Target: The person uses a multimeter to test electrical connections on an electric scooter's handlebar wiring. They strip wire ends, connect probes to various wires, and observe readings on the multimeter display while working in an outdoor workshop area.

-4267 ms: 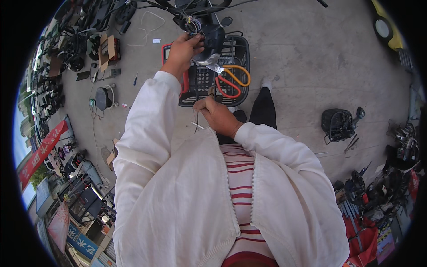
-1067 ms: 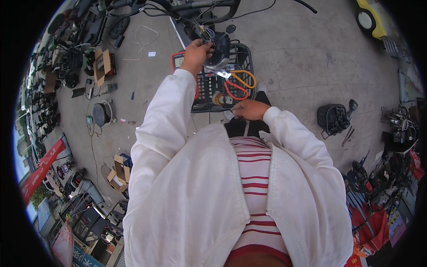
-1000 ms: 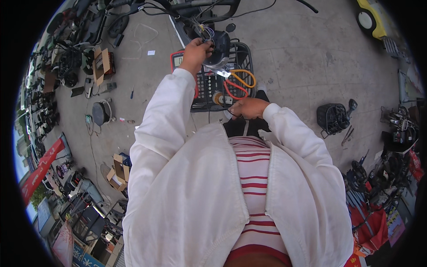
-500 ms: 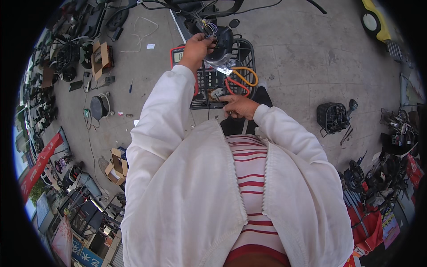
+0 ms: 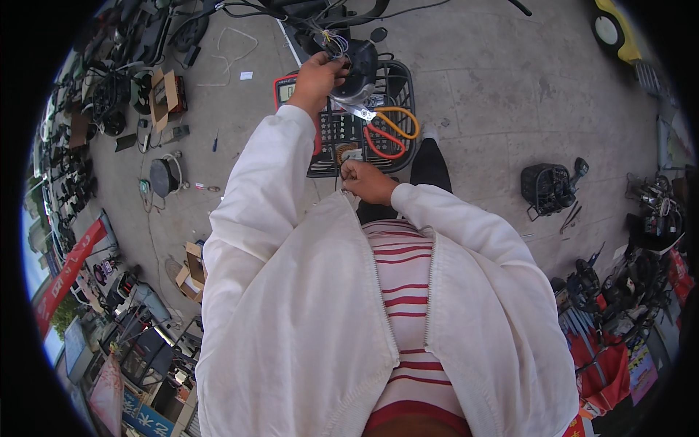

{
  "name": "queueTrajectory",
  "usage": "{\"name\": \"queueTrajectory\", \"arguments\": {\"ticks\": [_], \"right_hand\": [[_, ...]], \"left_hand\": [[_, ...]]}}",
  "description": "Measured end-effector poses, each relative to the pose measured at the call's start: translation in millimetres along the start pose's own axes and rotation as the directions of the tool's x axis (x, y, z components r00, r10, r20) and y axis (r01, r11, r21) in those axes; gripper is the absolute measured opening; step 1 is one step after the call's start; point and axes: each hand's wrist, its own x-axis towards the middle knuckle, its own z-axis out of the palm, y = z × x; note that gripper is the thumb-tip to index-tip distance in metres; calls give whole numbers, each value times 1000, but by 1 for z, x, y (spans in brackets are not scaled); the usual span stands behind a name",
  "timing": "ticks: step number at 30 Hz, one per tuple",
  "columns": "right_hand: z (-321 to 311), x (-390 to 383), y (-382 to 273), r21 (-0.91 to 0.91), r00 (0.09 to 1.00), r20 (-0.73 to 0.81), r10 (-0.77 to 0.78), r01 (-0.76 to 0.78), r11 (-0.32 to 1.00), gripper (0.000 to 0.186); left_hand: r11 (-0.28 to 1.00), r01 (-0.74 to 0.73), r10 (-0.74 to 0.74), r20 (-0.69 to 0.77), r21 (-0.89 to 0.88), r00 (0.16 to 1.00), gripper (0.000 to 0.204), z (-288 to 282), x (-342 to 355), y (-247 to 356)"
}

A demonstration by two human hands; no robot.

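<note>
My left hand is closed at the end of a bundle of thin wires, which comes out beside a dark rounded housing. Its fingertips partly hide what they pinch. Below that, my right hand is closed by the near rim of a black basket, next to a thin dark lead; what its fingers hold is too small to make out. In the basket lie a red-edged multimeter, partly behind my left hand, and a scissor-like tool with one orange and one red loop handle.
Cables and a handlebar cross above the basket. Parts and an open cardboard box lie on the left floor, with a screwdriver nearer. At right stand a black crate and a yellow vehicle.
My right hand has moved left and nearer to my body, away from inside the basket to its near rim. My left hand stays at the wires, the whole view shifting slightly.
</note>
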Motion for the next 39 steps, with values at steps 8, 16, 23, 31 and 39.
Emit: {"name": "queueTrajectory", "arguments": {"ticks": [8,16,23,31,39], "right_hand": [[-9,-5,-25,16,973,-162,165,-165,986,16],[-12,1,-17,-330,989,-127,-75,29,944,17],[18,4,8,-588,858,-263,-441,220,778,14],[32,36,-7,-527,887,-360,-290,63,847,13],[46,30,-14,-705,856,-299,-422,100,702,12]], "left_hand": [[1000,-7,7,18,8,1000,13,1,-1,2],[998,22,-24,27,54,999,15,0,0,4],[998,30,-31,17,50,999,16,2,1,2],[999,26,-26,-22,41,999,16,10,-4,5],[997,35,-34,-18,64,999,17,7,-2,3]]}}
